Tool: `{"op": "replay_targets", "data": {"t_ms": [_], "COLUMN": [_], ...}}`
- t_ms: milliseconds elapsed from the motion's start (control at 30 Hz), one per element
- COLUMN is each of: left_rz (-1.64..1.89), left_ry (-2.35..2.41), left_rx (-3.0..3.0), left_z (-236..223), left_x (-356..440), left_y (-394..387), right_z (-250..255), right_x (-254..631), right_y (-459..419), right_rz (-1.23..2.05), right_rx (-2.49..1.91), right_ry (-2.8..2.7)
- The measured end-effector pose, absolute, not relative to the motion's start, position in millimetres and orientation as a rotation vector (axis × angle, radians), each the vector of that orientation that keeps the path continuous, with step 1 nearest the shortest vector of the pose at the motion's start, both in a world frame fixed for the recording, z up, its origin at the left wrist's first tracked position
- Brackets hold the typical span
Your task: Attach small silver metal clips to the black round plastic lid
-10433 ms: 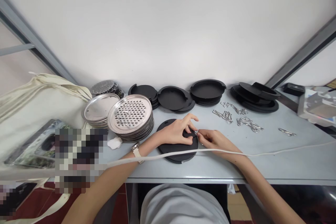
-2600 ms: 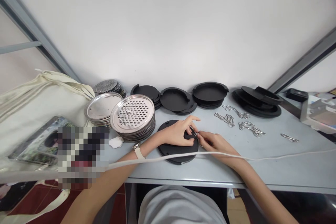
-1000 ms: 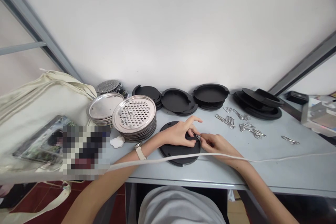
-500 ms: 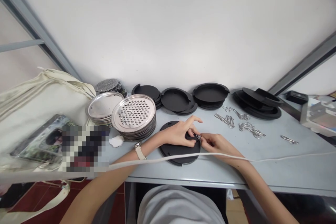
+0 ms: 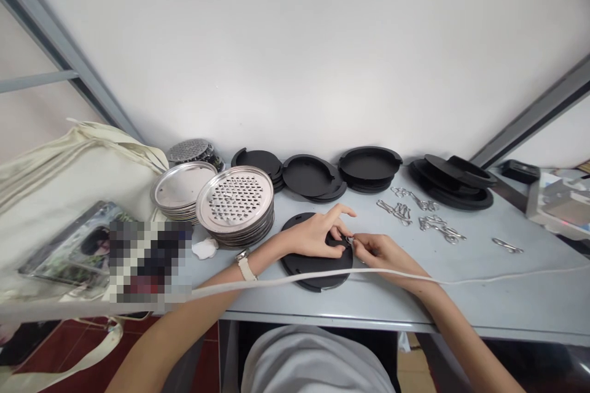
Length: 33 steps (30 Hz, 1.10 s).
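On the table in front of me lies a round black disc [image 5: 318, 273] with small slots near its rim. My left hand [image 5: 318, 235] rests across its top. The thumb and curled fingers press at the disc's right edge, while the index finger sticks up. At that same edge my right hand [image 5: 378, 252] pinches a small shiny metal wire clip [image 5: 349, 241] between thumb and fingertips. Most of the clip is hidden by the fingers. Similar wire clips [image 5: 442, 228] lie in loose groups to the right, behind my right hand.
Stacked perforated metal grater discs [image 5: 237, 199] and plain metal discs [image 5: 184, 185] stand left. Black round trays [image 5: 370, 166] line the wall, with more black parts [image 5: 454, 181] at right. A white cable [image 5: 295, 275] crosses in front. A cream bag [image 5: 69, 178] sits far left.
Almost nothing differs. Both hands and the black disc stay in nearly the same place, with only a very slight shift at the fingertips.
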<state>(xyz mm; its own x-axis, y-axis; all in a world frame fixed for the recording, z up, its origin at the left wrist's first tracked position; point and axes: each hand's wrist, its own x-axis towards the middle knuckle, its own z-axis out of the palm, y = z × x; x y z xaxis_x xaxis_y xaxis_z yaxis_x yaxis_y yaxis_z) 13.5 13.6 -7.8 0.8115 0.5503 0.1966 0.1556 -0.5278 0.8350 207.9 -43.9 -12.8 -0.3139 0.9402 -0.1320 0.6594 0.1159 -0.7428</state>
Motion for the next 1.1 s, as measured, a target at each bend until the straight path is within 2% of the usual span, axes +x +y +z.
{"op": "replay_targets", "data": {"t_ms": [133,500,1100], "left_rz": [0.581,0.636,0.605], "left_ry": [0.523,0.578,0.614], "left_rx": [2.088,2.125,2.080], "left_z": [-7,-7,-8], "left_x": [13,14,15], "left_y": [14,14,12], "right_z": [-15,-14,-14], "right_x": [210,201,200], "right_y": [-44,-43,-43], "right_rz": [1.062,0.793,0.762], "right_rx": [-1.537,-1.570,-1.662], "right_ry": [-2.027,-2.097,-2.128]}}
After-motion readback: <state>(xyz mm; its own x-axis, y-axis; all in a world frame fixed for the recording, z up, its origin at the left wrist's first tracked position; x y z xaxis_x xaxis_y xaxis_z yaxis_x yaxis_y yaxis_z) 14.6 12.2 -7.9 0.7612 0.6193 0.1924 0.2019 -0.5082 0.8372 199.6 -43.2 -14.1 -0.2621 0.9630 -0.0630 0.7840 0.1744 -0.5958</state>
